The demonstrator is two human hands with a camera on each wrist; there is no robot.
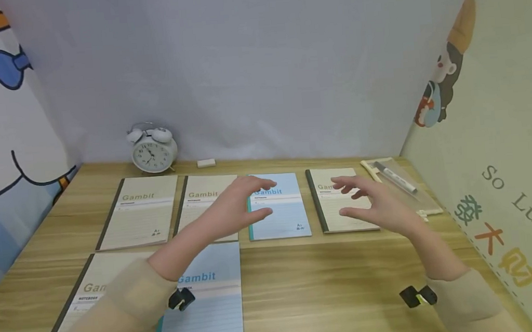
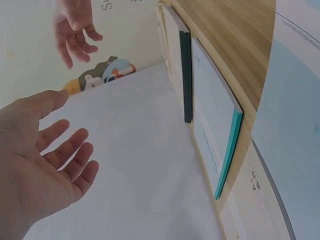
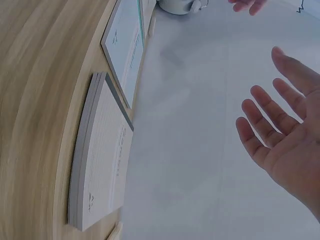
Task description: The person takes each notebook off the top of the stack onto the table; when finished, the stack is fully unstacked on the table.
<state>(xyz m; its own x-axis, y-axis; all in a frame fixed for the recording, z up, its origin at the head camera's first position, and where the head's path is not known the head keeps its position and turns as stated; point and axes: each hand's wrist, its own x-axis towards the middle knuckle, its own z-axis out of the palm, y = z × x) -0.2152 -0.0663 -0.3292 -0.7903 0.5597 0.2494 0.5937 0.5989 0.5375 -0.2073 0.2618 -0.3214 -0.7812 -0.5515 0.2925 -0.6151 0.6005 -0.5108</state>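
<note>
My left hand (image 1: 243, 204) is held in the air, fingers spread and holding nothing. In the head view it overlaps the left edge of a small blue Gambit notebook (image 1: 281, 214). Likewise raised and holding nothing, my right hand (image 1: 383, 203) has loosely bent fingers and overlaps a cream notebook (image 1: 340, 217) with a dark spine. The right wrist view shows layered edges on this cream notebook (image 3: 102, 155), like a stack. Both palms face each other across a gap. Under my left forearm lie a large blue notebook (image 1: 207, 316) and a large cream notebook (image 1: 77, 306), partly hidden by the sleeve.
Two more cream notebooks, the leftmost (image 1: 141, 217) and its neighbour (image 1: 197, 189), lie in the back row. Behind them stand a white alarm clock (image 1: 153, 155) and a small white block (image 1: 206, 163). At back right, a marker (image 1: 395, 176) lies on a see-through pouch (image 1: 421, 203).
</note>
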